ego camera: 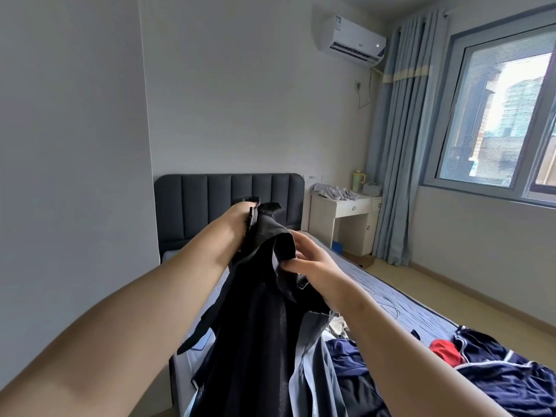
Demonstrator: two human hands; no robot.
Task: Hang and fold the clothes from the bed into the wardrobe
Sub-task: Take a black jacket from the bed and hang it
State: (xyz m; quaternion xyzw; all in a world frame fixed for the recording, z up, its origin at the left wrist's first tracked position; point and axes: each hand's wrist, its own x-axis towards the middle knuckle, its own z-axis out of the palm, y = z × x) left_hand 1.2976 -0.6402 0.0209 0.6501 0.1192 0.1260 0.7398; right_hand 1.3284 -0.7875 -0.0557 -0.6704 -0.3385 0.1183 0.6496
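Observation:
A black garment (255, 326) hangs in the air over the bed (400, 299). My left hand (240, 209) grips its top edge high up, together with a small black clip-like part, in front of the headboard. My right hand (313, 260) pinches a loose fold of the same cloth lower and to the right, thumb under the fabric. More clothes lie on the bed: a grey piece (313, 371) under the black one, a navy garment with white stripes (505, 371) and a red item (445, 352). No wardrobe shows in this view.
A dark padded headboard (210, 194) stands against the far wall. A white bedside table (343, 218) with crumpled grey cloth and a pale green jug sits beside blue curtains (400, 145). A window fills the right wall, with open floor (421, 281) below it.

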